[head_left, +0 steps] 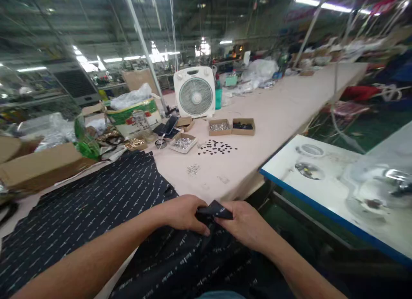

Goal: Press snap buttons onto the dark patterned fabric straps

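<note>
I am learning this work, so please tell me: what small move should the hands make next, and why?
Perhaps the left hand should smooth the dark printed fabric while the right hand holds it, because a fold stands up between them.

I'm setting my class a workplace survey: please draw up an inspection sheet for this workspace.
Surface: long pale table, partly covered.
Job's things: dark printed fabric spread at left; more bunched between the hands.
Clutter: loose black pieces and silver pieces; small boxes holding similar pieces; box fan; cardboard box at far left.
Grippers: right grip pinches a raised fold; left grip has thumb and forefinger apart around it, closure unclear.
Cables: white cord hanging behind the fan; its lower end is hard to trace.
Surroundings: white blue-edged worktop at right; lit workshop beyond, blurred.
</note>
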Demonstrator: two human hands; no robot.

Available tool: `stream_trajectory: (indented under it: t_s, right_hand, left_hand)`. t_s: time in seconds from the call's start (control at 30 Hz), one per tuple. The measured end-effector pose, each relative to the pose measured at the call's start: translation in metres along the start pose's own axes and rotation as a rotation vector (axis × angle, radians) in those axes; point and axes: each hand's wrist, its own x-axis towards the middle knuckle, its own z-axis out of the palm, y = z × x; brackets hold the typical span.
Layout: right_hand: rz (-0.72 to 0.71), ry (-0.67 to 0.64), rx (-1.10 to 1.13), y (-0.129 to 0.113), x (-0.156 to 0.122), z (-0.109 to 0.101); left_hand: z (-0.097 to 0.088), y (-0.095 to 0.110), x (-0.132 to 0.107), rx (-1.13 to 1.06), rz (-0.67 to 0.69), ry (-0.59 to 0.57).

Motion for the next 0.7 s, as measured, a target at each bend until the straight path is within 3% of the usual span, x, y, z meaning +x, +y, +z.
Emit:
stream_trajectory:
  t_s: [0.13,0.33,0.47,0.7]
  right_hand:
    - [0.018,-0.024,-0.003,0.001,0.001,-0.002]
    - [0.016,0.001,-0.005,0.006,0.009,-0.007]
    - [0.034,-0.049,0.041,0.007,0.017,-0.01]
    - [0.053,-0.116,0.076,0.009,0.029,-0.012]
  left_hand:
    - [0.006,-0.01,0.011,-0.122,-0.017,-0.049]
    - [0.016,-0.024,0.022,-0.411,0.066,-0.085]
    - [0.021,-0.033,0.027,-0.561,0.12,-0.121]
    - [0.025,-0.042,0.031,-0.746,0.077,-0.119]
